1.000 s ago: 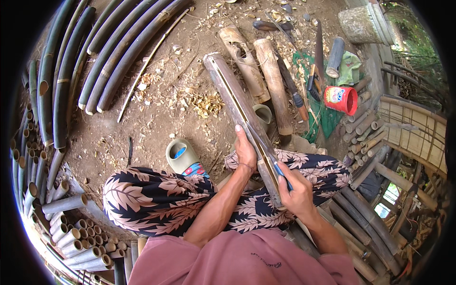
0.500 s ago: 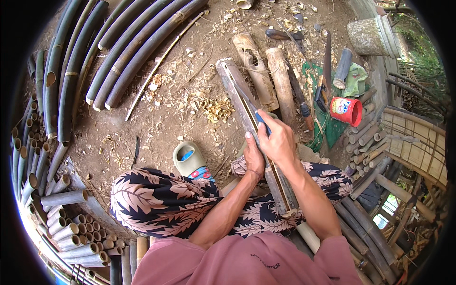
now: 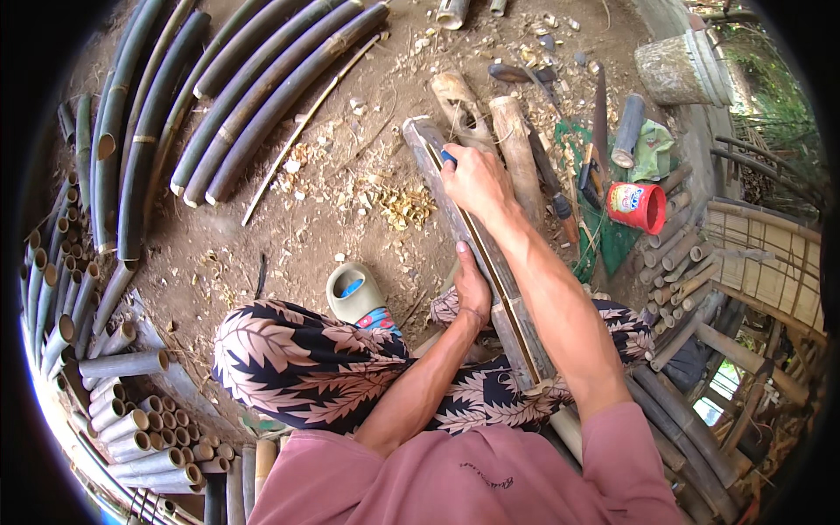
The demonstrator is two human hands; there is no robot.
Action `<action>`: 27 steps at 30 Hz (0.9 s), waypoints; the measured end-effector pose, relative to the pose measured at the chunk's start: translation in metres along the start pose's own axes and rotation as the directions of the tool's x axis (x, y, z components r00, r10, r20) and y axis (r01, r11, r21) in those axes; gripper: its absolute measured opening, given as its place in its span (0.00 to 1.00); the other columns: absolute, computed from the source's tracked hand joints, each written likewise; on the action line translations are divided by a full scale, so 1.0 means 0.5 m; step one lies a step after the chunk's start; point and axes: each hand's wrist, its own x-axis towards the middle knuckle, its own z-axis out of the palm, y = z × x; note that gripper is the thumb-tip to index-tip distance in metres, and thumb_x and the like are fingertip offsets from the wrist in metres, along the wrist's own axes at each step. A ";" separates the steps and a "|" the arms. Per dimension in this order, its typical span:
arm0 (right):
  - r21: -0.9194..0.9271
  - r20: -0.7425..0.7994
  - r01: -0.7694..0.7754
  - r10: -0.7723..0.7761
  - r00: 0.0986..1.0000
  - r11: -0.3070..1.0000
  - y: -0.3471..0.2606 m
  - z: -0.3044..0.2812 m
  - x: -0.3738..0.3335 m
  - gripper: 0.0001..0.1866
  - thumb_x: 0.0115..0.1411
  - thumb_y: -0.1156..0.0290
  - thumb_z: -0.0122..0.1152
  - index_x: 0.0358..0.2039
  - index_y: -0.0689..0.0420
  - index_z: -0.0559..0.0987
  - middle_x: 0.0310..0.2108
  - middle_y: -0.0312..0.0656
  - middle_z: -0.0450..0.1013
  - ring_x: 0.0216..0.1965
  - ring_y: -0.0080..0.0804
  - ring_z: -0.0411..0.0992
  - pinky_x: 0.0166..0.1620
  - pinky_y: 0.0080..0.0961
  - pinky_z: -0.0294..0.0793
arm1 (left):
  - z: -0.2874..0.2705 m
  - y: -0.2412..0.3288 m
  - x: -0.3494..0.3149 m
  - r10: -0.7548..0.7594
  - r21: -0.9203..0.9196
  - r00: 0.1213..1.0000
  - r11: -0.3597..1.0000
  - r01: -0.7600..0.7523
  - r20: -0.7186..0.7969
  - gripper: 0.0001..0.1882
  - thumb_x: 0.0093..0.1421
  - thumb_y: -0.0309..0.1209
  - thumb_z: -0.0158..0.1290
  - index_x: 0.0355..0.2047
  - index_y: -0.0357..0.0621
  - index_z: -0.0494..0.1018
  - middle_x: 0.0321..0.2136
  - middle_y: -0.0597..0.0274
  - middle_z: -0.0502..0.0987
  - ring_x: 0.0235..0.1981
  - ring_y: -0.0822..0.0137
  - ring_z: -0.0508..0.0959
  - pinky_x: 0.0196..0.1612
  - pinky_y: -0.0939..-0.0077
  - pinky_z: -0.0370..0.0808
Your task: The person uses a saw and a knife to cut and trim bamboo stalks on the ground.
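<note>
A long grey-brown bamboo tube point(image 3: 451, 208) with a narrow slot cut along its length slants across my lap. Its far end rests near two short logs, and its near end lies by my right thigh. My left hand point(image 3: 473, 284) is closed around the tube's side near its middle, the thumb pointing up along it. Toward the far end, my right hand point(image 3: 479, 182) is closed on a knife with a blue handle point(image 3: 449, 158), right over the slot. The knife's blade can hardly be made out here.
Long bamboo poles point(image 3: 284, 92) lie at the far left, above stacked cut tubes point(image 3: 140, 424). Wood shavings point(image 3: 407, 207) litter the dirt. On the right are a handsaw point(image 3: 599, 114), a red tub point(image 3: 636, 206), a dirty bucket point(image 3: 674, 72) and a pile of bamboo pieces point(image 3: 678, 254).
My right hand has slid with the knife away from me along the slot, toward the tube's far end. My left hand stays on the tube, nearly in place.
</note>
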 end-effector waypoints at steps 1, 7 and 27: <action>-0.134 0.147 0.020 0.000 0.989 0.991 0.018 -0.017 0.018 0.16 0.58 0.70 0.56 0.45 0.59 0.82 0.34 0.60 0.79 0.36 0.51 0.81 0.39 0.43 0.81 | 0.017 0.008 -0.002 0.015 -0.006 1.000 1.000 -0.015 0.022 0.44 0.69 0.64 0.32 0.57 0.31 0.68 0.48 0.50 0.77 0.48 0.62 0.77 0.56 0.70 0.72; -0.018 0.396 0.166 -0.145 0.907 0.986 0.010 -0.317 -0.092 0.17 0.62 0.65 0.57 0.46 0.62 0.81 0.34 0.52 0.80 0.31 0.36 0.78 0.39 0.32 0.77 | 0.036 0.098 -0.032 -0.046 -0.157 0.975 0.984 0.082 0.217 0.36 0.64 0.58 0.50 0.51 0.33 0.72 0.39 0.54 0.80 0.38 0.66 0.80 0.42 0.68 0.78; 0.072 -0.432 -0.358 0.353 0.830 0.931 0.886 -0.011 -0.480 0.13 0.60 0.62 0.61 0.40 0.56 0.75 0.39 0.51 0.74 0.44 0.58 0.71 0.46 0.49 0.71 | -0.122 0.530 0.068 0.229 0.802 0.770 -0.234 -0.550 0.595 0.50 0.44 0.50 0.68 0.64 0.42 0.62 0.48 0.40 0.79 0.48 0.46 0.80 0.51 0.60 0.78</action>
